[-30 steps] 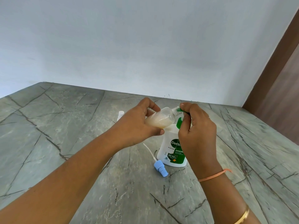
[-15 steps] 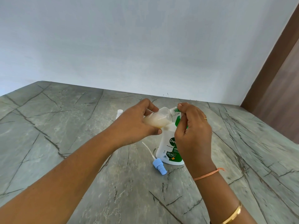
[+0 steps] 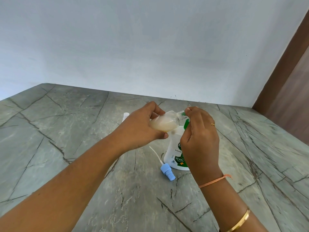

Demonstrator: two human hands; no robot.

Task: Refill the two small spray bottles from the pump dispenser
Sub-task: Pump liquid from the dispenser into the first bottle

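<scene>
The head camera, the only view, shows the left hand (image 3: 142, 129) wrapped around the body of a small clear spray bottle (image 3: 164, 122), tipped nearly on its side with its open threaded neck pointing right, up against the green nozzle of the pump dispenser (image 3: 177, 151). The bottle looks light, thin-walled plastic, probably a little squeezable, so the hold around its middle suits it; too firm a squeeze could push liquid back out of the neck. Smooth plastic wetted with soap would likely be slippery. It is partly filled with a cloudy, pale beige liquid pooled along its lower side. The right hand (image 3: 200, 139) is closed over the dispenser's green pump head, fingertips pinched near the nozzle; most of the head is hidden behind the fingers. The dispenser stands upright on the grey marbled table (image 3: 66, 148), white with a green label, broad-based and apparently steady under pressing. Just beside its base lies the blue spray cap (image 3: 167, 171) with its thin white dip tube, fine enough to bend, best lifted by the cap. Behind the left hand a white top, possibly the second spray bottle (image 3: 125, 115), peeks out.
</scene>
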